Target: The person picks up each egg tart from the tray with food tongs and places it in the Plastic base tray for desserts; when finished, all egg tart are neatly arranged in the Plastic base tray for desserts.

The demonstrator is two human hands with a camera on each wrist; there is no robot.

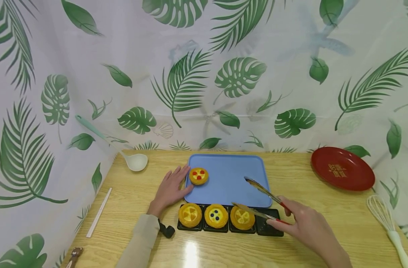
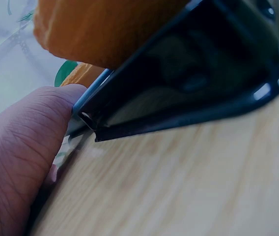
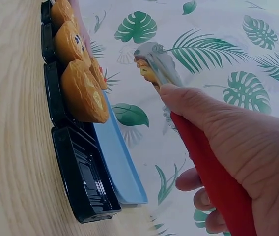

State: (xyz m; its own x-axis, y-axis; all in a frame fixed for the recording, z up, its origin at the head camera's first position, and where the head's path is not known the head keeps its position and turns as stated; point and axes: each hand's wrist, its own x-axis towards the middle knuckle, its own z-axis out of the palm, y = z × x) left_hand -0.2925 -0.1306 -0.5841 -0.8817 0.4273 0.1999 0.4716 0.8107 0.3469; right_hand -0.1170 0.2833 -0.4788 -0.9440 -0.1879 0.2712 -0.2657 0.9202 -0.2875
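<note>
My right hand (image 1: 309, 221) grips metal tongs (image 1: 262, 189) by their red handles, with the arms spread apart. One tong tip is above the blue tray (image 1: 230, 182); the other overlaps the egg tart with yellow pieces (image 1: 243, 220). Nothing shows between the tips. Along the tray's left edge rests my left hand (image 1: 170, 188), its fingers extended and its thumb near the tray rim. Just beside it, an egg tart with red pieces (image 1: 198, 176) sits on the tray. The black holder (image 1: 270, 223) also carries a tart with triangular pieces (image 1: 190, 215) and a blueberry-topped tart (image 1: 216, 216).
A white ladle (image 1: 137, 162) leans at the back left, above a pale stick (image 1: 99, 212). At the right stand a red oval plate (image 1: 342, 169) against the leaf-print cloth and a whisk (image 1: 382, 216). A bear-topped utensil (image 1: 74, 255) lies at front left.
</note>
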